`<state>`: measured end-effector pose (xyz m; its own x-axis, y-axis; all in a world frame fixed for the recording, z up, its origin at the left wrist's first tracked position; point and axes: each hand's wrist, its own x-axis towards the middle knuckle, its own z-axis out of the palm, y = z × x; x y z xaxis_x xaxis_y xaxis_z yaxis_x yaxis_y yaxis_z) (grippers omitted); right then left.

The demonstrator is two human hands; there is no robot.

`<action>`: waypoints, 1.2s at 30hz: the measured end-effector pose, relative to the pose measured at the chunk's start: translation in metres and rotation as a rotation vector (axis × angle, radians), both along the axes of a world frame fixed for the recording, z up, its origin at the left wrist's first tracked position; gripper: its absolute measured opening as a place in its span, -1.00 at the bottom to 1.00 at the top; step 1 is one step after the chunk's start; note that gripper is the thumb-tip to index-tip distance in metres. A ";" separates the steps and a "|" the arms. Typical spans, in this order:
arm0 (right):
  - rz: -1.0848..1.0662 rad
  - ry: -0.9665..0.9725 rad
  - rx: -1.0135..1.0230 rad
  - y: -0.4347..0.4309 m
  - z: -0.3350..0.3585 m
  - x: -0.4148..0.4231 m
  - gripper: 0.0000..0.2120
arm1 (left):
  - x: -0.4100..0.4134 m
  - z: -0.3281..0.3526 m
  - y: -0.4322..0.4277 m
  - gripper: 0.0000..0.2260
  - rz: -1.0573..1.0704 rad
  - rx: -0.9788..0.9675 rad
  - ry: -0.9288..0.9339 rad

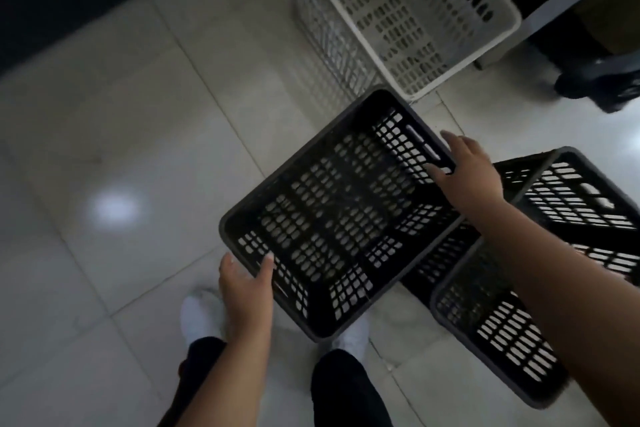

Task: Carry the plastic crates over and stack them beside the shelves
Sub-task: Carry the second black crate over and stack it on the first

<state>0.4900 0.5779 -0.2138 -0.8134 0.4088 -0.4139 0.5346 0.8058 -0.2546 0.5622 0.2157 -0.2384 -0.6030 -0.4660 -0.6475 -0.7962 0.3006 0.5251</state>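
Observation:
A black slotted plastic crate (332,211) hangs in front of me above the tiled floor, tilted, with nothing inside. My left hand (244,282) grips its near-left rim, thumb over the edge. At its far-right rim my right hand (467,172) holds on by the handle slot. A second black crate (512,322) stands on the floor to the right, partly under my right forearm. A white slotted crate (412,10) stands on the floor ahead, beside a shelf post (568,0).
The floor is glossy pale tile (114,156) with a light glare at the left. My white shoes (199,317) and dark trousers show at the bottom. A dark object (602,83) lies under the shelf at the far right.

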 end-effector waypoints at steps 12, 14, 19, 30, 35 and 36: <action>0.097 0.024 0.082 0.033 -0.109 -0.029 -0.34 | 0.058 -0.111 0.012 -0.55 0.232 0.021 -0.066; 0.087 0.050 0.036 0.034 -0.118 -0.029 -0.32 | 0.059 -0.118 0.016 -0.64 0.254 0.007 -0.049; 0.068 0.097 0.054 0.031 -0.116 -0.030 -0.34 | 0.057 -0.125 0.014 -0.78 0.257 -0.111 -0.012; 0.020 0.089 0.004 -0.016 0.006 -0.032 -0.32 | 0.022 -0.007 -0.043 -0.84 0.252 -0.066 0.035; 0.031 0.119 -0.060 -0.071 0.096 -0.041 -0.36 | 0.001 0.095 -0.101 -0.85 0.276 -0.093 0.066; 0.029 0.124 -0.076 -0.086 0.115 -0.044 -0.36 | -0.004 0.115 -0.117 -0.86 0.286 -0.100 0.071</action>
<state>0.4457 0.4915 -0.0992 -0.8714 0.3553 -0.3382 0.4716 0.7966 -0.3782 0.5583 0.0987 -0.1229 -0.4803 -0.6825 -0.5510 -0.8183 0.1225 0.5615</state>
